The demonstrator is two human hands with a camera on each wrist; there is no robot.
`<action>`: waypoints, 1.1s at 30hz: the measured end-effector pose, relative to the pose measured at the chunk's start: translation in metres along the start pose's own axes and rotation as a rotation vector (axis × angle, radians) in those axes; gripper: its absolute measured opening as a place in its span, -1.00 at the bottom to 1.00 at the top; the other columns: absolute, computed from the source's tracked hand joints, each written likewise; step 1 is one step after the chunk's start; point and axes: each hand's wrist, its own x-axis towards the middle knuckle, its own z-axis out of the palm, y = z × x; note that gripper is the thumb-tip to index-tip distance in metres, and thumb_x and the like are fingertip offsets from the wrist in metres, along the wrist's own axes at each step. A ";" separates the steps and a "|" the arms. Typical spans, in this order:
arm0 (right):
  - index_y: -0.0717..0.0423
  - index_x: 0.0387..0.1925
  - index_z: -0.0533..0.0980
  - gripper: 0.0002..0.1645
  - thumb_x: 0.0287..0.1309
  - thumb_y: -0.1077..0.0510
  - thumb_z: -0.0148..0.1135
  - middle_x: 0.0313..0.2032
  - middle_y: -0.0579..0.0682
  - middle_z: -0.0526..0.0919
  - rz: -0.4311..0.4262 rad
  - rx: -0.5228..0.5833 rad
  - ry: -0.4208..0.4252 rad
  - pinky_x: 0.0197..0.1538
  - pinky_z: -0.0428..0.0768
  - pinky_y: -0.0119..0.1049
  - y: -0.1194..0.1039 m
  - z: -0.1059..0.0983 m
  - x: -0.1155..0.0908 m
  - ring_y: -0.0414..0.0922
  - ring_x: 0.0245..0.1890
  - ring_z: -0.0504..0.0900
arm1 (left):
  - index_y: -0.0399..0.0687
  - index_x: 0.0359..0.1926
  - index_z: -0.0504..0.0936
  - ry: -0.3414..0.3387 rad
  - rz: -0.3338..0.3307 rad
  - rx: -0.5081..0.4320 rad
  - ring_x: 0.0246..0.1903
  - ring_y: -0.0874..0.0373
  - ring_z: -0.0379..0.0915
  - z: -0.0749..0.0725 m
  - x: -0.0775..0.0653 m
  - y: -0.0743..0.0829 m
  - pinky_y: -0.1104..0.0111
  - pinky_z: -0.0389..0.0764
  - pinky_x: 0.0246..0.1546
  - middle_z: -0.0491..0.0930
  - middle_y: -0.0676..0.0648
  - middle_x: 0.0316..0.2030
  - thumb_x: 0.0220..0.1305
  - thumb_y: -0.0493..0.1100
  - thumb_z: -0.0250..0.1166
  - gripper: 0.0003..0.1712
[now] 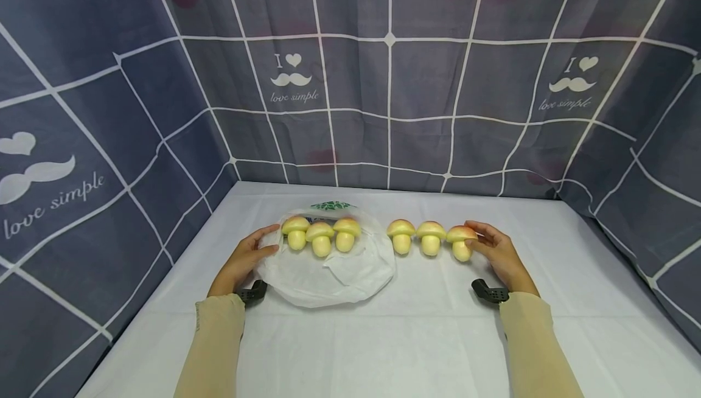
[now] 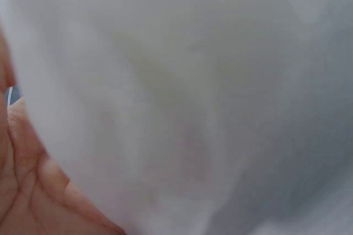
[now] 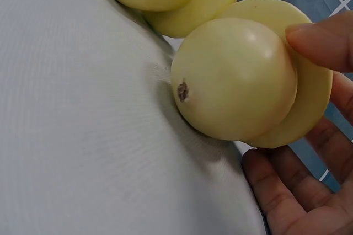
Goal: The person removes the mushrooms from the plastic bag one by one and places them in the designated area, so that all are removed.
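A white plastic bag [image 1: 328,285] with green print lies on the table. Three yellow toy mushrooms [image 1: 322,238] with orange-tinged caps are at it, side by side. My left hand [image 1: 244,260] holds the bag's left edge between fingers and thumb; its fingertips are close to the leftmost mushroom. In the left wrist view blurred white plastic [image 2: 165,97] hides most of that hand. To the bag's right, three more such mushrooms form a row. The rightmost toy mushroom [image 3: 231,80] is gripped at its cap by my right hand [image 1: 497,255], thumb on the near side.
A white cloth covers the table [image 1: 372,355]. Dark blue curtain walls [image 1: 356,75] with white lines enclose it at the back and both sides. Each wrist wears a black device [image 1: 489,291]. Beside the gripped mushroom stands another toy mushroom [image 1: 431,240].
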 end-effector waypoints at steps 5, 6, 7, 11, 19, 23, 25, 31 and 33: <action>0.43 0.52 0.34 -0.24 0.46 0.20 0.41 0.06 -0.58 0.59 0.000 0.002 0.002 0.13 0.49 -0.60 0.000 0.001 0.000 -0.47 0.05 0.60 | -0.24 0.69 0.18 0.000 -0.004 0.002 0.43 -0.20 0.28 0.000 0.000 0.000 0.43 0.65 0.00 0.05 -0.35 0.67 0.57 -0.29 0.28 -0.20; 0.43 0.52 0.33 -0.23 0.46 0.20 0.41 0.06 -0.58 0.59 0.003 0.004 0.001 0.14 0.49 -0.60 -0.001 0.001 0.000 -0.47 0.06 0.60 | -0.24 0.69 0.18 0.000 -0.003 0.003 0.44 -0.20 0.26 0.000 0.000 0.000 0.44 0.65 0.00 0.04 -0.35 0.68 0.57 -0.29 0.28 -0.20; 0.44 0.53 0.33 -0.22 0.45 0.21 0.41 0.06 -0.58 0.59 0.004 0.007 0.001 0.14 0.48 -0.61 -0.001 0.002 0.000 -0.48 0.06 0.59 | -0.24 0.69 0.17 0.000 -0.003 0.006 0.45 -0.21 0.25 0.000 0.000 0.000 0.44 0.64 0.00 0.04 -0.35 0.68 0.57 -0.29 0.27 -0.20; 0.45 0.52 0.33 -0.22 0.45 0.23 0.41 0.08 -0.53 0.60 0.001 0.020 0.005 0.18 0.45 -0.62 -0.002 0.002 0.001 -0.50 0.11 0.54 | -0.24 0.69 0.17 -0.002 -0.002 0.004 0.41 -0.13 0.31 0.000 0.000 0.001 0.44 0.65 0.00 0.05 -0.35 0.67 0.58 -0.29 0.27 -0.20; 0.49 0.50 0.32 -0.24 0.47 0.23 0.40 0.05 -0.55 0.61 -0.026 0.018 0.010 0.18 0.46 -0.63 0.001 0.003 0.001 -0.50 0.12 0.54 | -0.22 0.69 0.17 0.000 -0.015 0.015 0.38 -0.12 0.35 0.000 0.000 0.001 0.44 0.65 -0.01 0.06 -0.36 0.67 0.58 -0.27 0.28 -0.19; 0.48 0.51 0.31 -0.24 0.47 0.23 0.39 0.03 -0.56 0.62 -0.020 0.025 0.015 0.15 0.46 -0.62 0.001 0.003 0.001 -0.48 0.10 0.54 | -0.22 0.70 0.16 -0.002 -0.018 0.019 0.51 -0.24 0.18 0.000 -0.001 0.001 0.49 0.61 0.01 0.02 -0.35 0.68 0.58 -0.27 0.28 -0.19; 0.47 0.51 0.31 -0.24 0.47 0.24 0.39 0.04 -0.55 0.62 -0.015 0.030 0.021 0.14 0.47 -0.62 0.000 0.003 0.001 -0.47 0.10 0.54 | -0.23 0.70 0.15 -0.004 -0.020 0.016 0.54 -0.26 0.13 0.000 -0.001 0.001 0.50 0.60 0.02 0.00 -0.34 0.69 0.57 -0.28 0.28 -0.18; 0.47 0.53 0.30 -0.23 0.45 0.28 0.39 0.09 -0.50 0.63 -0.014 0.040 0.039 0.10 0.51 -0.61 0.002 0.001 0.001 -0.47 0.06 0.55 | -0.23 0.70 0.16 -0.002 -0.021 0.014 0.55 -0.25 0.12 0.000 -0.001 0.001 0.51 0.59 0.02 0.00 -0.32 0.69 0.58 -0.28 0.27 -0.19; 0.48 0.52 0.30 -0.24 0.45 0.29 0.38 0.08 -0.52 0.63 -0.018 0.039 0.038 0.09 0.51 -0.60 0.002 0.000 0.002 -0.47 0.06 0.56 | -0.23 0.69 0.16 0.000 -0.018 0.013 0.53 -0.25 0.14 -0.001 -0.001 0.001 0.50 0.60 0.01 0.01 -0.33 0.69 0.57 -0.28 0.27 -0.19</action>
